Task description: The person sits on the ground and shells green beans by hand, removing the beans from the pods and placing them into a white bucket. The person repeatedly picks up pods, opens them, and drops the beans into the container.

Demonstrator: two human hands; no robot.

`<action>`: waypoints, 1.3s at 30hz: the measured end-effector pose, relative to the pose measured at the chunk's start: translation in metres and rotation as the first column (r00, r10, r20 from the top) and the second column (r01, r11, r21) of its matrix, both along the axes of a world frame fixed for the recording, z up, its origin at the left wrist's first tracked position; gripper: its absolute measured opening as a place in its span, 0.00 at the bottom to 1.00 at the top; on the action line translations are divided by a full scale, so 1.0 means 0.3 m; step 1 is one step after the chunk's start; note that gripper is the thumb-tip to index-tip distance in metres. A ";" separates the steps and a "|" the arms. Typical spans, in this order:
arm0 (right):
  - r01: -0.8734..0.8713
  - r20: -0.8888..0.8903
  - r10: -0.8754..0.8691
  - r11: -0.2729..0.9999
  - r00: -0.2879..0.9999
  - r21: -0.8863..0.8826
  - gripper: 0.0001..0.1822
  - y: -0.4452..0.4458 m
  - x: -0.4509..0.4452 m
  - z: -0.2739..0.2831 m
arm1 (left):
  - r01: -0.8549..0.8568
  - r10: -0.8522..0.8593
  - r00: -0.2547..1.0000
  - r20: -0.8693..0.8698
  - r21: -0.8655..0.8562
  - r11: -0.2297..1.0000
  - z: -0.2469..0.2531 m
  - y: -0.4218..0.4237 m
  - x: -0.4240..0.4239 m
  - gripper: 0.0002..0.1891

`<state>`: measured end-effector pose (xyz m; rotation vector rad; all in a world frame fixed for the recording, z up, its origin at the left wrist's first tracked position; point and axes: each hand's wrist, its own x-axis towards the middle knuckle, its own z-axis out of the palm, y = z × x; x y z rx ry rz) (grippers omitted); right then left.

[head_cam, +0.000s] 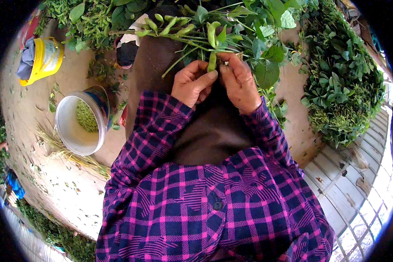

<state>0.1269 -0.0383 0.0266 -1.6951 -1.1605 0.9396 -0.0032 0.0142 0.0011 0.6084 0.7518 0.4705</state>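
Note:
Between the thumb and fingers of my left hand [194, 82] is a plump green bean pod [212, 61], held upright. Close to its right side, my right hand [237, 80] has its fingers bent together; what they pinch, if anything, is hidden. A cut bean plant with a green stem [191, 42] lies across my lap just beyond both hands. Several pods [168, 26] hang on its left part, and broad leaves [268, 65] spread to the right. Brown cloth [213, 134] covers my lap beneath the hands.
To my left, a pale bucket [60, 122] holds shelled green beans [86, 116]. Farther off stands a yellow bucket [41, 60] with grey cloth in it. Heaped bean plants [340, 82] line the right side. Dry stalks [75, 159] and leaf scraps litter the floor [36, 137].

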 end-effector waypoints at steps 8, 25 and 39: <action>-0.001 -0.010 0.001 1.000 1.000 -0.010 0.12 -0.005 -0.009 0.010 | 0.065 -0.065 0.991 -0.120 -0.006 0.998 0.009 -0.002 -0.013 0.12; -0.060 0.251 0.079 0.995 0.965 -0.082 0.12 -0.026 0.003 0.013 | 0.217 -0.184 0.955 -0.232 0.127 0.968 0.036 0.015 0.008 0.16; -0.052 -0.185 0.044 0.998 0.982 -0.037 0.13 -0.027 -0.008 -0.004 | 0.097 -0.097 0.993 -0.062 0.006 0.995 0.010 0.014 -0.020 0.21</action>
